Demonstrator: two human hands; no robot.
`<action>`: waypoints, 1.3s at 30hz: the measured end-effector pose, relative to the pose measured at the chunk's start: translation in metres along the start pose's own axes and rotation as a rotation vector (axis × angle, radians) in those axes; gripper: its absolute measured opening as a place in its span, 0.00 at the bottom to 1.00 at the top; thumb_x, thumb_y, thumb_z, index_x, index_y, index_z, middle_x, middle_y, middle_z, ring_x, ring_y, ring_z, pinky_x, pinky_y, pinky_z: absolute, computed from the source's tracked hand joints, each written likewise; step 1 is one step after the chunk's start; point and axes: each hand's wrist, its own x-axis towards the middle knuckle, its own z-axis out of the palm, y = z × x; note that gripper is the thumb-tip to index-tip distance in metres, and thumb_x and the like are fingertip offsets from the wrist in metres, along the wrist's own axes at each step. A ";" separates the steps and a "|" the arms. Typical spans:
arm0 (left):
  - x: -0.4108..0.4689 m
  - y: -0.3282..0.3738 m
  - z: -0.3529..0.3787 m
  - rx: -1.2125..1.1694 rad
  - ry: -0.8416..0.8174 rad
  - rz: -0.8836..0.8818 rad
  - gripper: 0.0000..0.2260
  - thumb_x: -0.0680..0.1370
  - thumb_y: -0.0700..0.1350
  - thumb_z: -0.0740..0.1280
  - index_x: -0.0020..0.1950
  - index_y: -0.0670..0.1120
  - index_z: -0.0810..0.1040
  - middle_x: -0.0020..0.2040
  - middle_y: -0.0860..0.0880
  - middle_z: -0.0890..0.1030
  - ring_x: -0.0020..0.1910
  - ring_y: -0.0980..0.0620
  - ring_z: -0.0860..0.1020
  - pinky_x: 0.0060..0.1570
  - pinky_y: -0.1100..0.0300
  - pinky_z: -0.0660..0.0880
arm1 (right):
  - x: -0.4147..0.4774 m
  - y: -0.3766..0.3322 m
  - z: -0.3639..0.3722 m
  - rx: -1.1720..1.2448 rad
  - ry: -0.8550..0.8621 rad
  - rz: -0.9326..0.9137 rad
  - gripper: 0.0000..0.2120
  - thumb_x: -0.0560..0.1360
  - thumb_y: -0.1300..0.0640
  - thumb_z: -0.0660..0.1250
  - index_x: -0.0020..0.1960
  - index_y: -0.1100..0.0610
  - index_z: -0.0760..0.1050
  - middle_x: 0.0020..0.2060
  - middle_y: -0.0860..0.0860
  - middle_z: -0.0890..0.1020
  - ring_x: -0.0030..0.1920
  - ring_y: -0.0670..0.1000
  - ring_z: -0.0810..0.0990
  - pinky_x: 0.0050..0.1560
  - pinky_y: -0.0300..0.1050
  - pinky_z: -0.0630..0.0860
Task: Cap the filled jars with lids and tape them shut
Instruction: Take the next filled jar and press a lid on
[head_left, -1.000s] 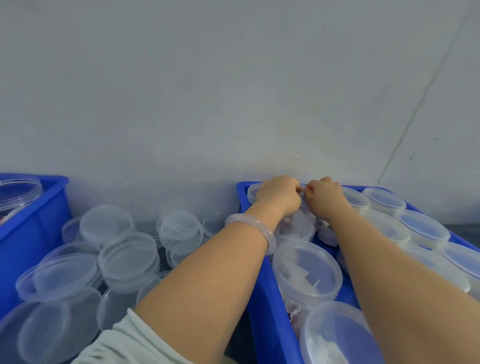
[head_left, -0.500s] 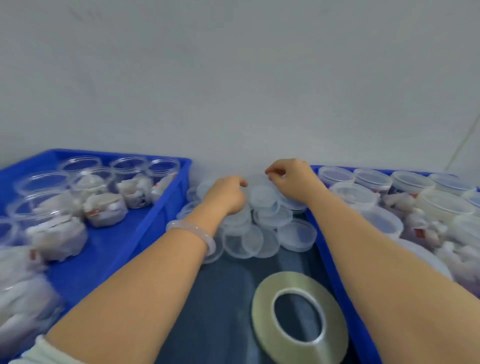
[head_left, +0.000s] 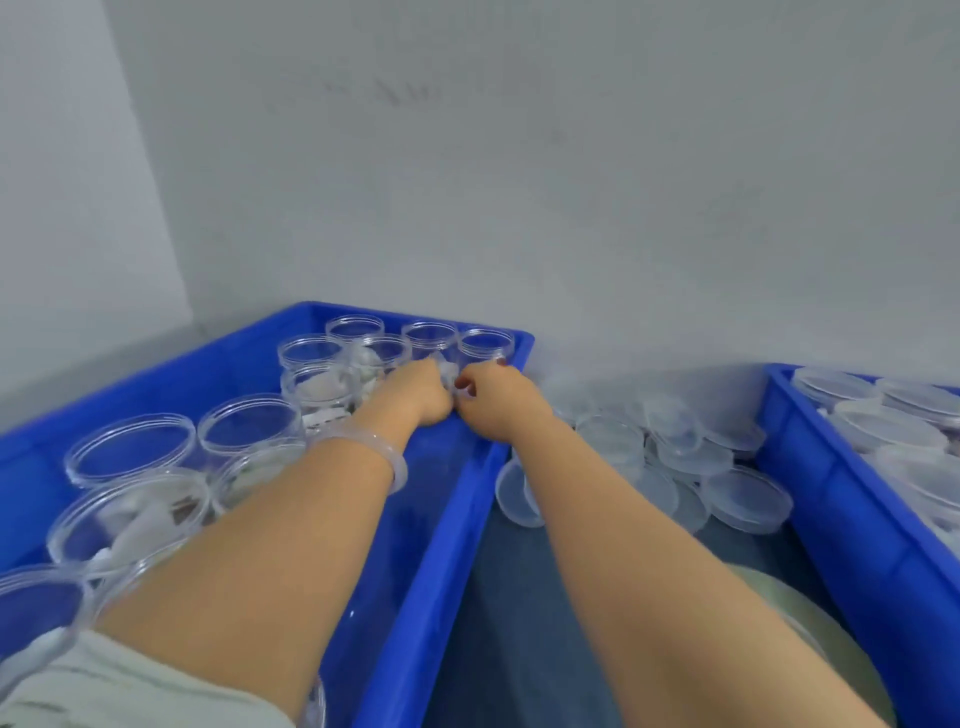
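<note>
Grey painted wall (head_left: 519, 182) backs a dark worktop (head_left: 493, 623). From my remote seat I see both hands brought together over the far corner of a blue plastic crate (head_left: 447, 519). The left hand (head_left: 415, 389) is curled with its fingers hidden, so I cannot tell whether it grips anything. The right hand (head_left: 493, 402) pinches a thin clear plastic edge (head_left: 464, 387), which I take for a lid. Open round clear plastic jars (head_left: 431, 335) stand just beyond and left of the left hand. Loose clear round lids (head_left: 685, 452) lie heaped right of the right hand. I judge the jars light, stiff, slippery and easily tipped. I would steady a jar by its wall and press the lid down around its rim.
</note>
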 end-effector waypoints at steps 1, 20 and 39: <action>0.007 -0.001 0.003 -0.016 -0.014 0.025 0.12 0.78 0.40 0.62 0.61 0.39 0.75 0.60 0.40 0.78 0.58 0.41 0.76 0.59 0.50 0.72 | 0.007 0.002 0.004 -0.027 0.013 0.013 0.08 0.77 0.56 0.59 0.51 0.56 0.75 0.55 0.60 0.78 0.54 0.61 0.76 0.50 0.49 0.73; 0.104 0.005 0.042 -0.004 0.149 0.242 0.15 0.79 0.38 0.61 0.66 0.39 0.70 0.76 0.40 0.55 0.74 0.42 0.58 0.69 0.54 0.61 | 0.097 0.050 0.010 0.012 0.086 0.076 0.10 0.76 0.58 0.60 0.54 0.59 0.76 0.64 0.59 0.71 0.68 0.57 0.66 0.65 0.47 0.64; -0.099 0.106 0.066 -1.150 0.271 0.241 0.35 0.70 0.44 0.73 0.73 0.45 0.59 0.53 0.57 0.75 0.47 0.61 0.77 0.40 0.76 0.70 | -0.137 0.039 -0.080 0.537 0.315 0.182 0.14 0.68 0.59 0.73 0.31 0.53 0.69 0.27 0.47 0.72 0.30 0.45 0.70 0.34 0.38 0.71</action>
